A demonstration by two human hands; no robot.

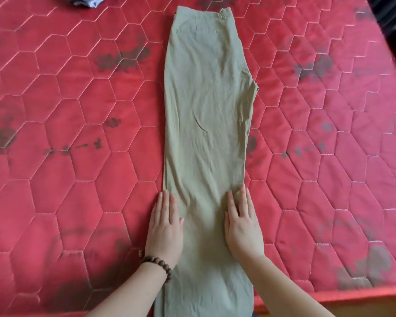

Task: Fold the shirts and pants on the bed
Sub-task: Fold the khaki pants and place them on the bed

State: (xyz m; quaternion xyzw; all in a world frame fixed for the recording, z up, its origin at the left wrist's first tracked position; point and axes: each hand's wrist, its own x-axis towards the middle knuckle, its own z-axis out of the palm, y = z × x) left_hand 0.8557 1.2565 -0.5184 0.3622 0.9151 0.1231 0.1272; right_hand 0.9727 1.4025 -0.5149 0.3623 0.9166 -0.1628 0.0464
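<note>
While on pants [206,106], both flat palms.

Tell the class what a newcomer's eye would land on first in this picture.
First, the olive pants, laid lengthwise down the middle of the red quilted mattress. Next, the two hands pressing flat on the near part: left hand on the left edge, right hand toward the right edge. A beaded bracelet circles the left wrist.

Matt creased olive cloth pants [206,115], quilted red satin-sheen mattress [66,191], wooden bead bracelet [157,263]
</note>
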